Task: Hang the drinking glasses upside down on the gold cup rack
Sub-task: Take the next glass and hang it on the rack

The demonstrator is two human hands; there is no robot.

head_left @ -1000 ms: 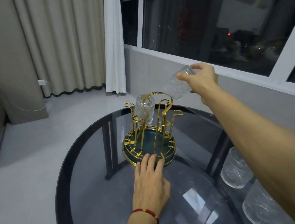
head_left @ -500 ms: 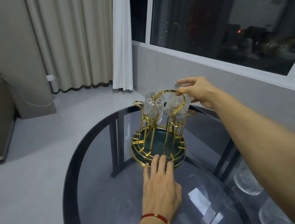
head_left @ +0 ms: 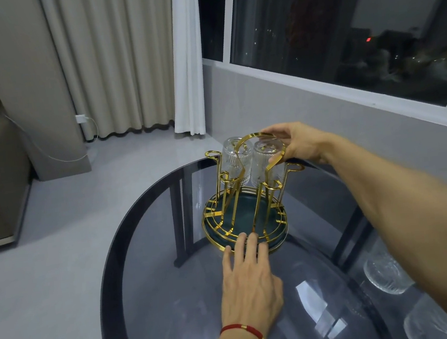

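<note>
Now the second glass goes on

Right hand (head_left: 300,144) has its grip around the second glass (head_left: 267,161), upside down on the gold cup rack (head_left: 245,211). Left hand (head_left: 250,280) lies flat and open on the tabletop (head_left: 162,301), fingertips touching the rack. Next: let go gently.

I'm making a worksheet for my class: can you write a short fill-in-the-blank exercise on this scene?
1. ____ ribbed clear drinking glasses hang upside down on the gold wire cup rack.
2. The right hand holds the ____ of the two.
3. The left hand lies flat on the round dark glass table, fingertips at the rack's ____.

Missing words: two; right; base
</note>
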